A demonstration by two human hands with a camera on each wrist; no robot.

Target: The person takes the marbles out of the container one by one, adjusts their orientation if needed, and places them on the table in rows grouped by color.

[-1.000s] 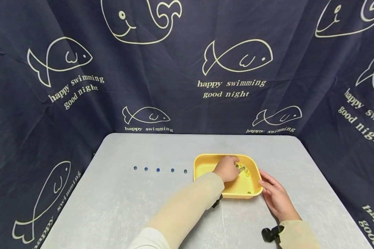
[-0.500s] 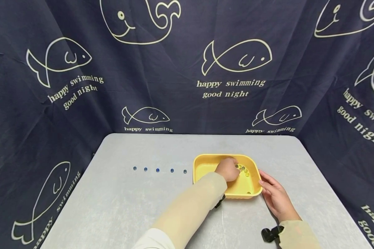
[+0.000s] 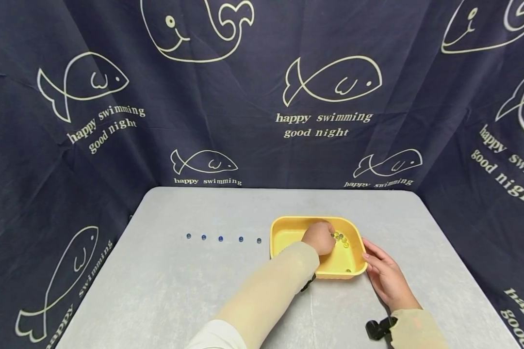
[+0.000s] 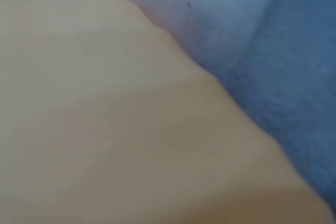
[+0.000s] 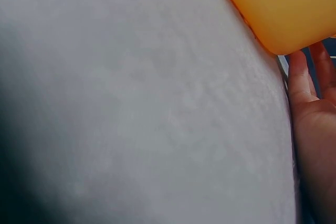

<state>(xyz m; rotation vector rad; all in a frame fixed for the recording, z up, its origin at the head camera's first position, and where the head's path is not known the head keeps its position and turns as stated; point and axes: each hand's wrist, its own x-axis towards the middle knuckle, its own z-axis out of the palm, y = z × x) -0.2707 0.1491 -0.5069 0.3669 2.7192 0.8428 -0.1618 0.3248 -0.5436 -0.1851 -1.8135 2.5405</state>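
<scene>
A yellow plastic tub (image 3: pixel 284 234) stands on the table in the head view. My left hand (image 3: pixel 319 238) reaches down into it, fingers bent beside a cluster of yellow and dark glass marbles (image 3: pixel 346 245). Its fingertips are hidden, so I cannot tell whether they pinch a marble. A lone marble (image 3: pixel 348 270) lies by the tub's near wall. My right hand (image 3: pixel 388 276) touches the tub's right side, with its thumb at the rim. The right wrist view shows its fingers (image 5: pixel 299 77) extended against the tub's outer wall (image 5: pixel 278 14).
Left of the tub, several blue marbles (image 3: pixel 220 238) lie spaced out in a row on the grey table (image 3: pixel 157 291). A dark fish-print cloth (image 3: pixel 253 145) hangs around the table's back and sides. The left wrist view is mostly filled by a beige sleeve (image 4: pixel 105 119).
My left hand has drawn slightly toward me and right inside the tub, and its spread fingers have come closer together. The right hand, tub and marble row stay put.
</scene>
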